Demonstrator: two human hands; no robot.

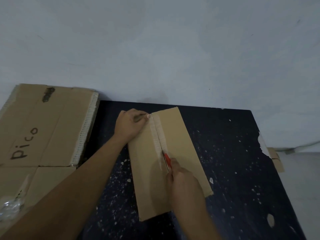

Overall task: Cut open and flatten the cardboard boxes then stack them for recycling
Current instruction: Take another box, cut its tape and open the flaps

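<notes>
My right hand (186,186) curls around a red cutter (167,160), its blade in the taped seam (158,135) of the long cardboard box (180,141) lying flat on the dark mat (233,170); beyond the blade, at the seam's far end, my left hand (130,124) presses the box down, fingers bent on its edge; well left of that hand lies flattened cardboard (43,129) marked "Pico"
</notes>
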